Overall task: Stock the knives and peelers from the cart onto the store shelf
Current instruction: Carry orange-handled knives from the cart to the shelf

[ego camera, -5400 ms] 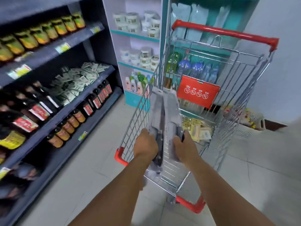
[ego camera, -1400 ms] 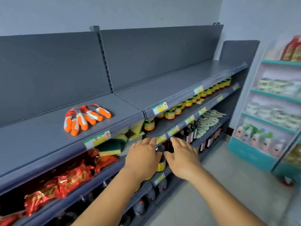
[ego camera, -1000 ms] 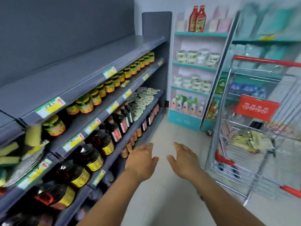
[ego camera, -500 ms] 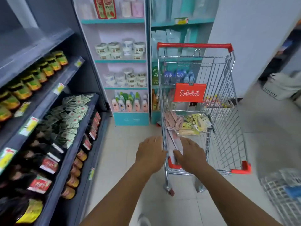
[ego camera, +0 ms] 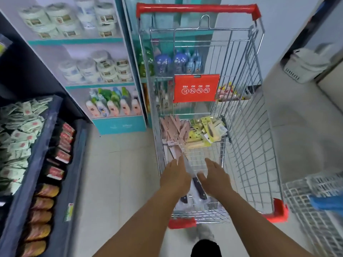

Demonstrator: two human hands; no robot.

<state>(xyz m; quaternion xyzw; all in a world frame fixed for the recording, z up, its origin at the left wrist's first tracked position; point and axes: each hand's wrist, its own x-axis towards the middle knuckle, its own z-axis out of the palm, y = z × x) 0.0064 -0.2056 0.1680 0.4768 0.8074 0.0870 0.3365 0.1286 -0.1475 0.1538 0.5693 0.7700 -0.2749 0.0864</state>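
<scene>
Both hands reach into the near end of the cart [ego camera: 241, 108], the left hand [ego camera: 175, 176] and right hand [ego camera: 216, 178] with fingers spread and relaxed, gripping nothing. Between them lies a black-handled knife [ego camera: 194, 179] on the basket floor. Just beyond the fingertips sit pink packs [ego camera: 175, 128] and yellow packs [ego camera: 207, 130].

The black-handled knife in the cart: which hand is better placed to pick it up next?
Probably the right hand. The knife has its black handle right beside that palm, while the left hand lies over the blade end. Both hands are open, holding nothing.
</scene>
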